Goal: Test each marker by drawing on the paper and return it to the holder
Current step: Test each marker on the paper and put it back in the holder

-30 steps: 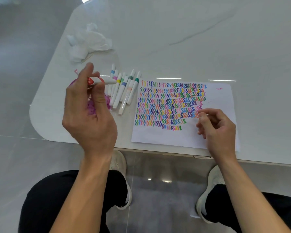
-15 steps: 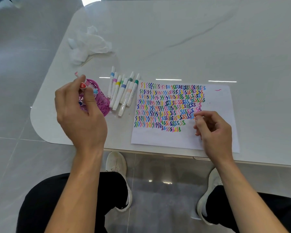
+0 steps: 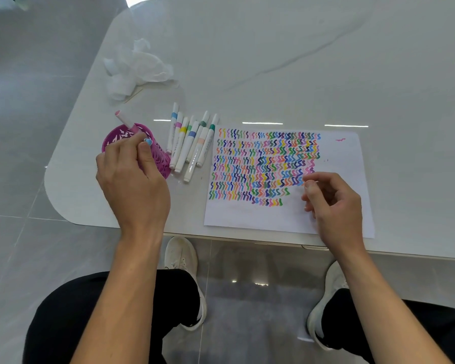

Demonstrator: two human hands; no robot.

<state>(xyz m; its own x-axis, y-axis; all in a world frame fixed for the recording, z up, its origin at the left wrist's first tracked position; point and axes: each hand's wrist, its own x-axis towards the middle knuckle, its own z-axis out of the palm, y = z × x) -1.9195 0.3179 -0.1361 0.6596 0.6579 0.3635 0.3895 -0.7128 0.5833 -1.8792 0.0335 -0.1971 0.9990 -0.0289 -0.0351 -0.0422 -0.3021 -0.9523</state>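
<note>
Holder [image 3: 160, 158] near table [image 3: 273, 61] corner; left hand [image 3: 132, 179] over its rim

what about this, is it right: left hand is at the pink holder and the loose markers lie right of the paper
Not quite. In the head view the loose markers lie left of the paper, between it and the pink holder. The left hand is at the holder, as you said.
</note>
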